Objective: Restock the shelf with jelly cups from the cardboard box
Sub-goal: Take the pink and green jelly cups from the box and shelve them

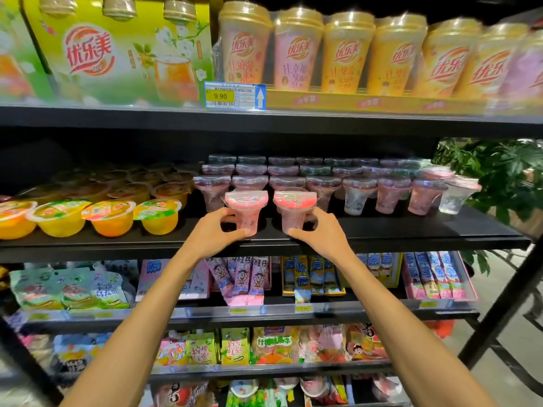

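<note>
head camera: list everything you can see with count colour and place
held jelly cups: two, pink, front of the middle shelf, side by side
stocked jelly cups: many, clear and pink, rows behind and to the right
fruit cups: many, yellow and orange, middle shelf, left
tall drink cups: several, gold lids, top shelf, right
drink box: one, green and yellow, top shelf, left
price tag: one, yellow and blue, top shelf edge
snack packs: many, mixed colours, lower shelves
plant: one, green, right of the shelf
shelf: one, black
left hand: grips the left held cup
right hand: grips the right held cup
</note>
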